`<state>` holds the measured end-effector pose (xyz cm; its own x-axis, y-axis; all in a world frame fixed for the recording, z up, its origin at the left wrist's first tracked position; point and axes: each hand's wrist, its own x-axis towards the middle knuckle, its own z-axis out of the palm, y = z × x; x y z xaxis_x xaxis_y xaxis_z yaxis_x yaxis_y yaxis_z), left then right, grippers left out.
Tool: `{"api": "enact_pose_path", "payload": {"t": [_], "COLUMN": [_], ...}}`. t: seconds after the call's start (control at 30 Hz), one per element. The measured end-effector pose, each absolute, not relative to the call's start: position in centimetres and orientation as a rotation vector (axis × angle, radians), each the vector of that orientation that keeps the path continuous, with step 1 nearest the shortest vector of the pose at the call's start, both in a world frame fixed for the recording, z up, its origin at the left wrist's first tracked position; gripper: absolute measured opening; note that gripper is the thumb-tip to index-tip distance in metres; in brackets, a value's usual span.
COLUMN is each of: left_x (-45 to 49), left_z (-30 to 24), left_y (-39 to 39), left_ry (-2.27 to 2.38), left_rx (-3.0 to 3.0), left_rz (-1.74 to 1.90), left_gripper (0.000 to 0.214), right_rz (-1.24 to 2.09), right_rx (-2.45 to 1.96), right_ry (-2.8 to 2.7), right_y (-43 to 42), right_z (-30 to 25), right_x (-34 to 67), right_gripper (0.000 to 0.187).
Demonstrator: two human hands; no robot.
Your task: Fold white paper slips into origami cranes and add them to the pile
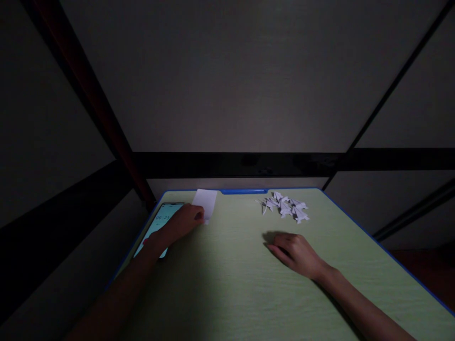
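My left hand (pixel 183 221) reaches to the far left of the green table (pixel 241 284) and pinches the near edge of a stack of small white paper sheets (pixel 205 201). Its forearm lies over a lit phone (pixel 161 222) showing a timer. My right hand (pixel 296 253) rests palm down on the table at centre right, fingers loosely curled, holding nothing. Beyond it, near the far edge, lies a pile of several small folded white paper shapes (pixel 286 207).
The table has a blue rim (pixel 245 191) and stands against a pale wall with dark wooden beams (pixel 249 163). A dark red post (pixel 106 118) rises at the far left corner. The room is dim.
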<state>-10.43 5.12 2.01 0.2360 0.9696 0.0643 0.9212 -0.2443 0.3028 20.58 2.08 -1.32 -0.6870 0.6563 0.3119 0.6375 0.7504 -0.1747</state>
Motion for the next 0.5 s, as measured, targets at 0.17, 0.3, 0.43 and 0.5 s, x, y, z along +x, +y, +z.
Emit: {"api": "enact_pose_path", "payload": {"t": [0.17, 0.3, 0.43, 0.5], "left_x": [-11.0, -11.4, -11.5, -11.6], "left_z": [1.5, 1.7, 1.9, 1.9], "left_y": [5.6, 5.9, 6.0, 6.0], "left_ry": [1.727, 1.695, 1.664, 1.642], "left_rx": [2.292, 2.262, 2.256, 2.253], "left_rz": [0.309, 0.312, 0.322, 0.323], "left_gripper": [0.021, 0.024, 0.024, 0.024], "right_rz": [0.054, 0.044, 0.063, 0.058], "right_rx": [-1.027, -1.026, -1.011, -1.021], "right_ry": [-2.611, -2.605, -2.592, -2.595], "right_y": [2.1, 2.2, 2.3, 2.3], "right_z": [-1.3, -1.4, -1.5, -1.5], "right_x": [20.5, 20.5, 20.5, 20.5], "right_gripper": [0.032, 0.032, 0.03, 0.03]}}
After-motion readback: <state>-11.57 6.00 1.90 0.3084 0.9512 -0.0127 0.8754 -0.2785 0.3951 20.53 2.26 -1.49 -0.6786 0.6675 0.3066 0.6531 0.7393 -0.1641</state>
